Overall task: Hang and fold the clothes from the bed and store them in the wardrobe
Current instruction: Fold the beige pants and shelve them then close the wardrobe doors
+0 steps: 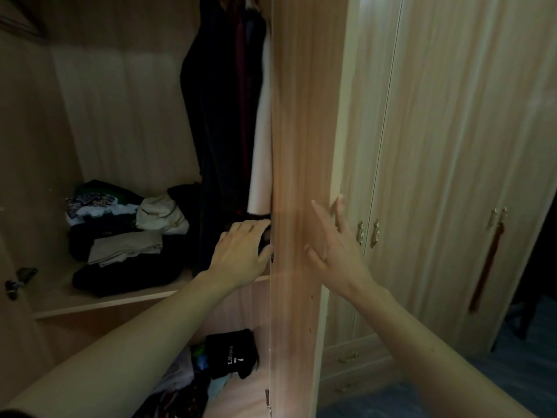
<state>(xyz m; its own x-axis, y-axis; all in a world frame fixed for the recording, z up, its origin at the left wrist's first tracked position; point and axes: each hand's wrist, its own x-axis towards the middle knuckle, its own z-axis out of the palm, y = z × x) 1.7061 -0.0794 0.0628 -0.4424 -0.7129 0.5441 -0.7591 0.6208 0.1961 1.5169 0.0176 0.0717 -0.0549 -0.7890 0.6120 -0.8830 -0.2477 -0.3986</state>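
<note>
Wooden wardrobe door (pixel 304 146): right hand (pixel 334 245) against it, fingers spread and straight. Left hand (pixel 241 251) touches the dark hanging garment (pixel 223 116) hem; can't tell if it grips.

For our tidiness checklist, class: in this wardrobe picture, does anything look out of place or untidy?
Yes. On the shelf, a cream garment sits crumpled beside the folded stack, not folded. In the lower compartment, clothes lie in a loose, jumbled heap.
</note>
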